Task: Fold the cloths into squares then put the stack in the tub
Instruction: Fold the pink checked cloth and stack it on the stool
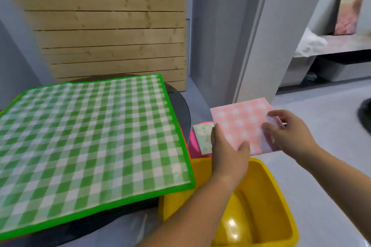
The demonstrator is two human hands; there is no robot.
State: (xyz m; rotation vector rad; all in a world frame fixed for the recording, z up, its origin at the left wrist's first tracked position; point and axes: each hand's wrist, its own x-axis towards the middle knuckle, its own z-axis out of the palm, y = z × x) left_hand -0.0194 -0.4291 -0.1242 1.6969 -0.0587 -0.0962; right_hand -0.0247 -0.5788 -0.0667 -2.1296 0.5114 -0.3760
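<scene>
Left grip (226, 150), right grip (289, 132) pinch square gingham cloth (236, 120).

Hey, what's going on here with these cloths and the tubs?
A person holds a folded pink checked cloth in the air with both hands: the left hand grips its near edge, and the right hand pinches its right side. It hangs near the far rim of a yellow plastic tub. A large green checked cloth lies unfolded on the round dark table.
</scene>
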